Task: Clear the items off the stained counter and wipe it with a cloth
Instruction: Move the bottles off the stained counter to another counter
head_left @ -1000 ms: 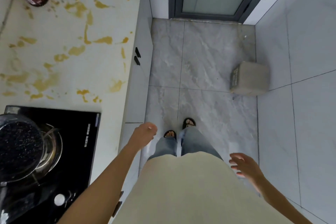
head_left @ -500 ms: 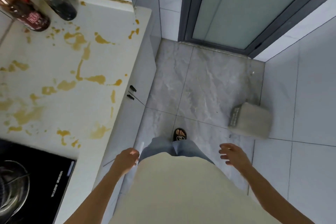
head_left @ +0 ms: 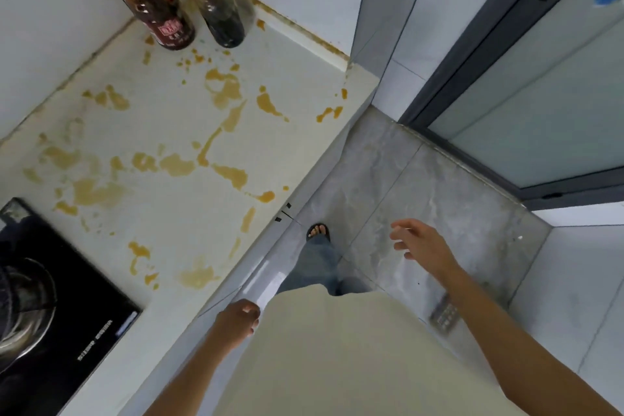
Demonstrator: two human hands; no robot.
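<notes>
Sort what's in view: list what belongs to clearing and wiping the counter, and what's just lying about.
For the job: stained counter; red-handled bottle; dark bottle; left hand and right hand, both empty.

Lying about: stove; pot; grey box on the floor; glass door.

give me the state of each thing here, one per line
counter: stained, not wiped
red-handled bottle: upright, back corner, partly full
clear ribbed bottle: upright beside it, dark liquid low
stove: pot on it
left hand: empty, by counter edge
right hand: empty, fingers spread
glass door: shut
</notes>
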